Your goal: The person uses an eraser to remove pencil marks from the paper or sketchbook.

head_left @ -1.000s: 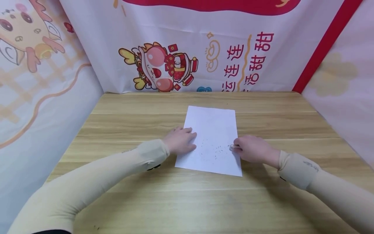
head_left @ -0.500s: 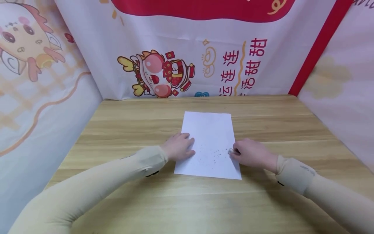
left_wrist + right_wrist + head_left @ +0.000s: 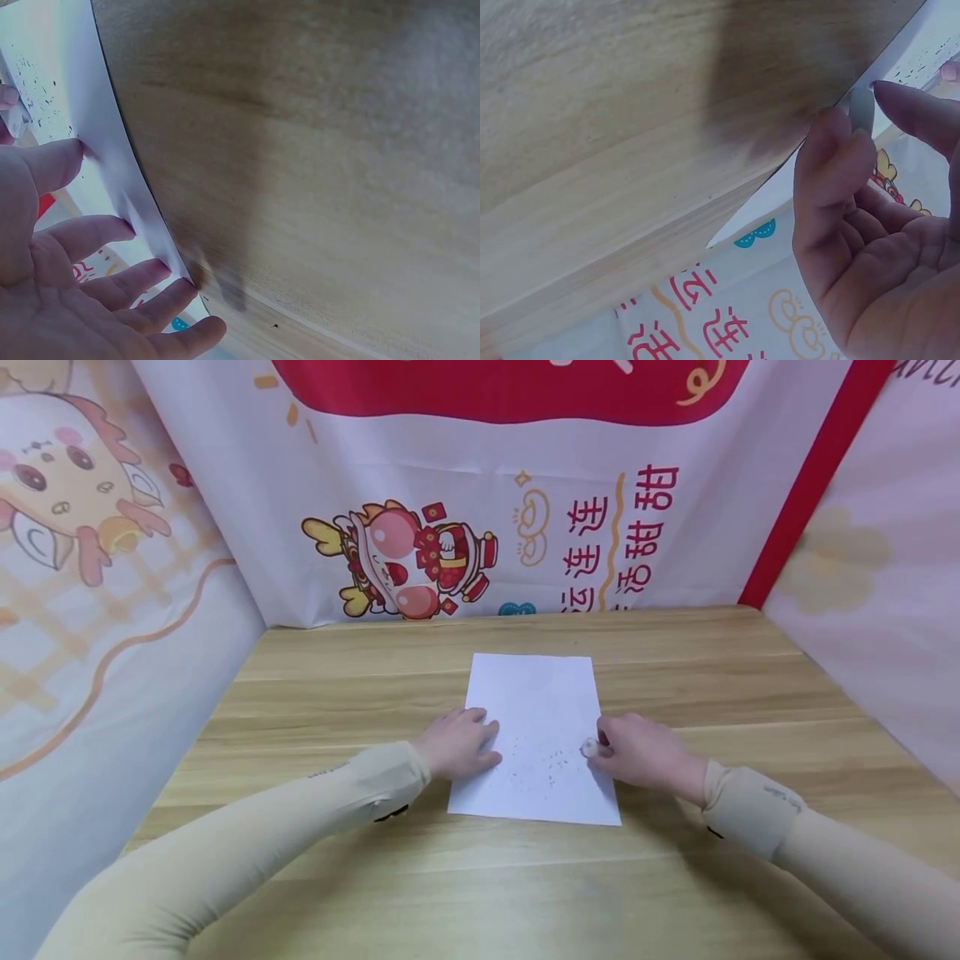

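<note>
A white sheet of paper [image 3: 534,689] lies on the wooden table, with small dark crumbs [image 3: 557,763] scattered over its lower half. My left hand [image 3: 457,745] rests on the sheet's left edge, fingers spread and fairly straight; in the left wrist view its fingertips [image 3: 154,266] line up along that edge. At the right edge, my right hand [image 3: 643,752] pinches a small whitish eraser [image 3: 589,748] between thumb and curled index finger. The eraser [image 3: 862,111] shows in the right wrist view right over the paper. Most of it is hidden by the fingers in the head view.
The wooden table [image 3: 360,693] extends around the sheet on all sides. A printed cloth [image 3: 450,452] hangs along the table's back edge, and further cloths hang at the left [image 3: 112,610] and right [image 3: 862,585].
The head view has tilted up slightly, so the scene sits lower. My right hand has shifted the eraser by a small amount near the sheet's right edge. The left hand keeps its place.
</note>
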Demonstrator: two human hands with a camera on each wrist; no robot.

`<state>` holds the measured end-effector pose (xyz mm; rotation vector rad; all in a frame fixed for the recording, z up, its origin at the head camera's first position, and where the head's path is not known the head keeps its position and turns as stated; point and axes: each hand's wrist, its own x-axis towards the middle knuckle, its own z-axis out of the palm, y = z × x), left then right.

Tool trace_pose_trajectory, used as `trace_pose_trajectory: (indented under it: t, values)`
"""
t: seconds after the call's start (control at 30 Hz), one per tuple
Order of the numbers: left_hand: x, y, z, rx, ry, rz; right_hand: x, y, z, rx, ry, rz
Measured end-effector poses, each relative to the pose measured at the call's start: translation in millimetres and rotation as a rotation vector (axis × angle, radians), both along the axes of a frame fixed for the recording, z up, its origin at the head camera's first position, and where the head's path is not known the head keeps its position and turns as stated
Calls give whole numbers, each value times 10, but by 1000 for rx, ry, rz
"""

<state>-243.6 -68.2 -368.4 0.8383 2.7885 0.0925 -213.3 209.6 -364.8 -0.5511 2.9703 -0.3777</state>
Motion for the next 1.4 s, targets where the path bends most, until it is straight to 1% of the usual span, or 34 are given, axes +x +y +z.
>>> trace_pose_trajectory:
  t: [0.13, 0.2, 0.27, 0.33, 0.43, 0.5, 0.63, 0.73, 0.87, 1.0, 1.23, 1.4]
  values:
    - [24, -5, 13, -1, -4, 2, -6, -1, -8, 12, 8, 16]
    - [32, -9, 13, 3, -6, 3, -13, -7, -9, 32, 26, 36]
    - [34, -12, 12, 2, -4, 5, -17, -20, 2, 62, 65, 79]
    - [33, -14, 10, 5, 1, 7, -17, -39, 17, 103, 122, 124]
    - [30, -12, 14, 6, 4, 10, -29, -62, 33, 143, 187, 155]
    - [33, -9, 18, 6, 3, 12, -45, -70, 39, 153, 196, 133]
    - [39, -4, 17, 4, 5, 13, -101, -41, 60, 165, 172, 58]
    - [37, 3, 6, 3, 13, 12, -167, 28, 58, 168, 153, 11]
    - [34, 12, -7, 3, 19, 10, -253, 146, 45, 141, 125, -39]
    - [27, 15, -10, 4, 24, 2, -308, 238, 48, 127, 103, -62]
    - [25, -2, -11, 10, 29, -3, -371, 309, 49, 128, 122, -64]
    - [20, 3, -11, 0, 27, -2, -413, 350, 36, 128, 91, -91]
